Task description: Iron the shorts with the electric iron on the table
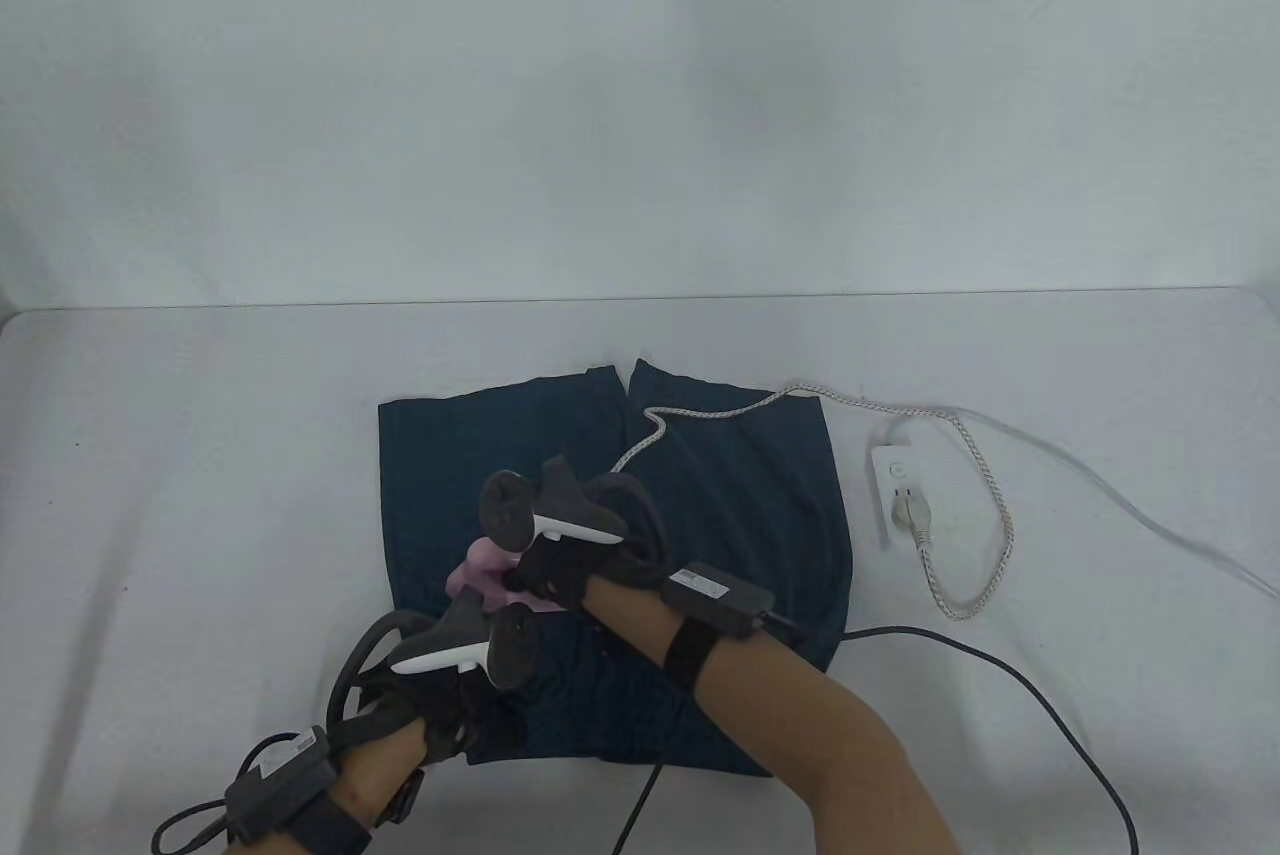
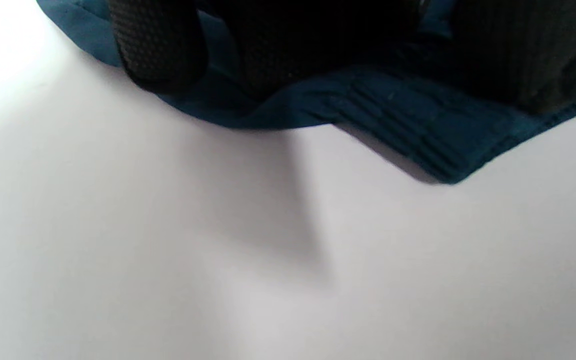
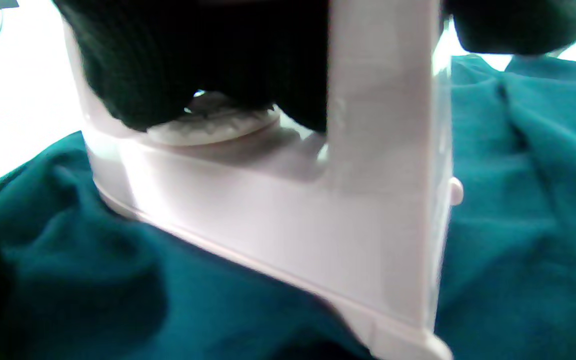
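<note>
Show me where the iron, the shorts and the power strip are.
iron (image 3: 278,215): right wrist view, on its pale side wall above the soleplate.
shorts (image 1: 740,475): table view, on the bare blue fabric of the right-hand leg.
power strip (image 1: 893,480): table view, on its white top face.

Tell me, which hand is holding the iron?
The right hand grips the pink iron by its handle. The left hand presses on the shorts near their waistband instead.

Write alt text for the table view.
Two gloved hands work on dark blue shorts spread on a white table: the right hand grips a pale pink iron, the left hand presses the waistband. A braided cord crosses the shorts to a power strip.
</note>
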